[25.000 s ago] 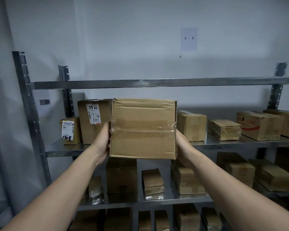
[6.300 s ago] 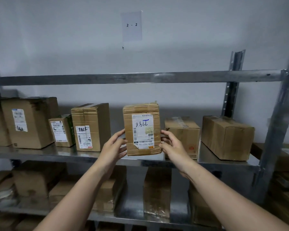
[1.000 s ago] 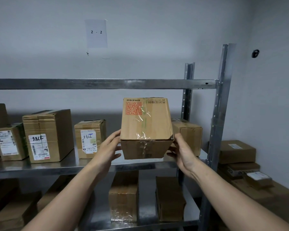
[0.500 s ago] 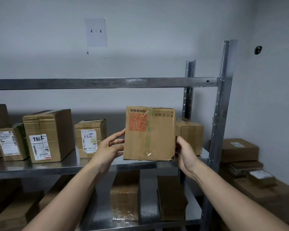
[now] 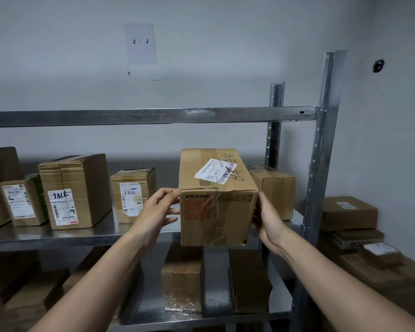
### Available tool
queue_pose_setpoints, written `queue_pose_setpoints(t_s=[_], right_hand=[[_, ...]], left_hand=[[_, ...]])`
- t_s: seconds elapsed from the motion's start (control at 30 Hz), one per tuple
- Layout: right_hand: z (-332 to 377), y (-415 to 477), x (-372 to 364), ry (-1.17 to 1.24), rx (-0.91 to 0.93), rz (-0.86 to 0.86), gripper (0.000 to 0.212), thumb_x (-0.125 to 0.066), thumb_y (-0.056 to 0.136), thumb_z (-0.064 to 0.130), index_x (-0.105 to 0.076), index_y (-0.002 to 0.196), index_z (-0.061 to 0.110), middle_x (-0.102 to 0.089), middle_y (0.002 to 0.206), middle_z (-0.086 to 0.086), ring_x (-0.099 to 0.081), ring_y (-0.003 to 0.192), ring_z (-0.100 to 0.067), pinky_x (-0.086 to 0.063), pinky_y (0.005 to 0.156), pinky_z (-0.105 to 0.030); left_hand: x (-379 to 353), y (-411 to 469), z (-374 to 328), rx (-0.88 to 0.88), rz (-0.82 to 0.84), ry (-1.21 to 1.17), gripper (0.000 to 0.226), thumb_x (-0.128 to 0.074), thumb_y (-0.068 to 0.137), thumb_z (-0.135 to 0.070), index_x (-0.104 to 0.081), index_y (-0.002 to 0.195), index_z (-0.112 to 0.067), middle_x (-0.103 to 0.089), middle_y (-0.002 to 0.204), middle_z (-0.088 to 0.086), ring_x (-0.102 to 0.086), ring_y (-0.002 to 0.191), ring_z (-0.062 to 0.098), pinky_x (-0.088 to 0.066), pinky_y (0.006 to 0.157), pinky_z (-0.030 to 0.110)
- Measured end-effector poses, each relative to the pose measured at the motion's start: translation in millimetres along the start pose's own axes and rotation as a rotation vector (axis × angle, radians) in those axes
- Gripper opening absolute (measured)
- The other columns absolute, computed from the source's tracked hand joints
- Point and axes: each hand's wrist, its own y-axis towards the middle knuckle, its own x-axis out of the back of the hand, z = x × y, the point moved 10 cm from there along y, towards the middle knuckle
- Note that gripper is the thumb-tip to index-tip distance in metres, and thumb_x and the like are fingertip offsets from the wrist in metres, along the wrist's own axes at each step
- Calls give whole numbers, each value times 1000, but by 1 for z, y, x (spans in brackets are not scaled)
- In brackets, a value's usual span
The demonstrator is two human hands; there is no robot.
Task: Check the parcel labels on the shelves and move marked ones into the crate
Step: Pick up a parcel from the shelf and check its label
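1. Two hands hold one long carton (image 5: 217, 200) in the air at the near edge of the middle shelf (image 5: 82, 236), its short end turned toward the camera.
2. The left hand (image 5: 157, 212) pinches the carton's upper left corner with thumb and forefinger, the other fingers curved beside the left face.
3. The right hand (image 5: 267, 220) grasps the right face, palm flat against the cardboard and thumb on the near edge.
4. The carton is plain brown corrugated board, box-shaped and longer than it is wide. Glossy, wrinkled clear tape crosses its near end, which bears an orange QR print (image 5: 197, 209).
5. On its top face a white barcode label (image 5: 215, 173) sits askew beside black handwritten strokes. The writing is too small to read.
6. The shelf is dull, scuffed sheet metal on a perforated steel upright (image 5: 321, 152).
7. Farther back on it, to the right, stands an unlabelled carton (image 5: 276, 188).
8. To the left stand a squat parcel (image 5: 132, 195) and a taller ribbed parcel (image 5: 76, 190), each with a white label marked by hand, and left of those a smaller labelled parcel (image 5: 22, 200).
9. Two upright cartons sit on the lower shelf, the left one (image 5: 182, 276) wrapped in shiny tape at its base.
10. A paper sign (image 5: 140, 43) reading "2 - 2" hangs on the pale wall, and flat cartons (image 5: 349, 213) are stacked right of the rack.
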Motion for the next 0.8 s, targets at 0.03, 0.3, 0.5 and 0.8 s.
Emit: queue_pose_setpoints(t_s=[0.03, 0.3, 0.5, 0.8], right_hand=[[0, 0, 0, 0, 0, 3, 43, -38, 111, 51, -78, 105, 36, -75, 125, -13, -65, 123, -29, -45, 112, -52], [-2, -3, -8, -29, -9, 51, 44, -37, 112, 46, -75, 118, 25, -76, 122, -14, -68, 101, -16, -51, 86, -33], [2, -2, -16, -41, 0, 89, 44, -39, 112, 45, -72, 129, 22, -76, 125, -11, -67, 112, -19, -50, 90, -34], [-13, 1, -26, 1, 7, 141, 38, -44, 110, 45, -66, 136, 27, -75, 131, -3, -60, 133, -29, -45, 109, -47]], left_hand=[[-1, -1, 0, -2, 6, -9, 31, -58, 105, -41, -70, 121, -16, -77, 119, 6, -66, 93, 22, -55, 89, 38], [0, -2, 3, -3, 31, -51, 31, -54, 109, -33, -64, 135, -22, -76, 95, -5, -68, 73, 5, -56, 63, 21], [4, -10, -1, 20, 27, -92, 30, -53, 108, -40, -68, 127, -22, -78, 113, 3, -67, 100, 19, -53, 83, 33], [10, -25, -1, -26, 36, -177, 35, -58, 102, -43, -58, 135, -30, -73, 123, 2, -64, 120, 22, -50, 93, 37]])
